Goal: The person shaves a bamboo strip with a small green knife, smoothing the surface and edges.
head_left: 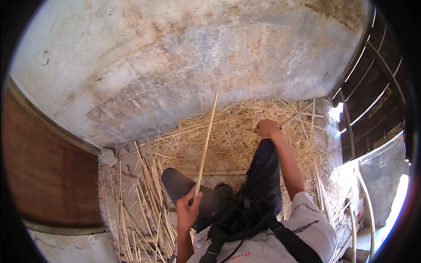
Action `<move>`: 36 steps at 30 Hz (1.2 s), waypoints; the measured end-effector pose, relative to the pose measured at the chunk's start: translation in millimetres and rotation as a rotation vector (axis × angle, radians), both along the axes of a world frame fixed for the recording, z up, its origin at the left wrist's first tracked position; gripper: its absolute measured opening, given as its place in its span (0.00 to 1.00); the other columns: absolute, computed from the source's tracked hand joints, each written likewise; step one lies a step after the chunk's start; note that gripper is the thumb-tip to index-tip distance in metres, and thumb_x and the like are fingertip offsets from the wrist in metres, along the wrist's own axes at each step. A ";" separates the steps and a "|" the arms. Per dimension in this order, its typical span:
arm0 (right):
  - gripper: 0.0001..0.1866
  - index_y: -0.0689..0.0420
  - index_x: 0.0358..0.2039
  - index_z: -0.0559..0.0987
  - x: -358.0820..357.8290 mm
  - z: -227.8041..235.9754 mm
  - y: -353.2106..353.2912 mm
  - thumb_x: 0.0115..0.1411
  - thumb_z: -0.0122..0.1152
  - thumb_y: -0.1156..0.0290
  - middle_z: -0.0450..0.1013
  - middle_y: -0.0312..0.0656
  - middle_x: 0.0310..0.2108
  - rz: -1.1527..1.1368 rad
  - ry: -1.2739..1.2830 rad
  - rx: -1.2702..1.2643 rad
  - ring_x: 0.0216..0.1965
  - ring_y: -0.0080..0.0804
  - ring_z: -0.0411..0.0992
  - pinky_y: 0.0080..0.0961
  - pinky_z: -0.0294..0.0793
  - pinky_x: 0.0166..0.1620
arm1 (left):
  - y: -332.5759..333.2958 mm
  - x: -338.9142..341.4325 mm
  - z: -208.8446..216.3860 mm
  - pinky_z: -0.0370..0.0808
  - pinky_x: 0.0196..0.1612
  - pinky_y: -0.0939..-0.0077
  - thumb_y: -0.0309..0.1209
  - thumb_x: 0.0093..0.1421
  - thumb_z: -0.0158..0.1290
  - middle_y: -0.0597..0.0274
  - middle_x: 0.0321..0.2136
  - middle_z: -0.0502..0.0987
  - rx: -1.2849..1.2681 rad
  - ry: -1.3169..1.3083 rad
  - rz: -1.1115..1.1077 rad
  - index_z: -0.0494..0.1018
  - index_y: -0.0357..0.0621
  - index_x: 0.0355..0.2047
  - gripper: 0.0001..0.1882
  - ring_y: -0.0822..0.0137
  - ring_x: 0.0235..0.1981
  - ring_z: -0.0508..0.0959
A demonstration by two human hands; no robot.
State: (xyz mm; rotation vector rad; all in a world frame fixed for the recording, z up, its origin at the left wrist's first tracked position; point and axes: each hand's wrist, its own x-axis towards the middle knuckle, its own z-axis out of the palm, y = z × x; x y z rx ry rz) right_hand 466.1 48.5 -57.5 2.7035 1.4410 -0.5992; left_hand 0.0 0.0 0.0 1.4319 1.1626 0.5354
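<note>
My left hand [188, 208] is closed around the lower end of a long, pale bamboo stick [207, 147]. The stick points up and away from me, leaning slightly right, its far end in front of the wall. Out over my right knee, my right hand [267, 128] is closed with the arm stretched forward. A small dark bit shows at its fingers, too little to name. Beneath that hand spreads a thick heap of straw-coloured shavings [232, 116]. The two hands are well apart, and the right one is not touching the stick.
Many similar loose sticks [151, 184] lie on the floor to my left. A stained plaster wall [210, 57] rises ahead. A brown wooden panel [48, 166] stands at the left, dark slatted boards [372, 92] at the right. Bent poles [366, 206] lean at the lower right.
</note>
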 end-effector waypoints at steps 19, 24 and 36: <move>0.14 0.54 0.44 0.85 -186.3 101.2 -80.6 0.63 0.74 0.60 0.81 0.42 0.32 0.500 0.341 1.092 0.27 0.45 0.81 0.38 0.79 0.29 | 17.0 56.9 37.2 0.68 0.32 0.71 0.34 0.81 0.41 0.63 0.26 0.71 0.375 -0.036 -0.239 0.75 0.35 0.48 0.16 0.72 0.27 0.70; 0.15 0.53 0.45 0.86 -196.7 92.0 -82.5 0.62 0.75 0.59 0.81 0.40 0.30 0.498 0.366 1.145 0.26 0.43 0.81 0.37 0.80 0.28 | 14.1 63.9 46.2 0.70 0.32 0.63 0.29 0.78 0.44 0.50 0.26 0.75 0.415 -0.013 -0.230 0.73 0.32 0.51 0.13 0.58 0.25 0.75; 0.14 0.53 0.41 0.87 -193.5 96.4 -81.8 0.57 0.77 0.62 0.81 0.38 0.29 0.508 0.142 1.098 0.25 0.39 0.81 0.32 0.78 0.28 | 11.2 70.3 49.8 0.72 0.39 0.40 0.31 0.77 0.46 0.29 0.31 0.78 0.380 0.113 -0.197 0.71 0.31 0.51 0.13 0.25 0.39 0.78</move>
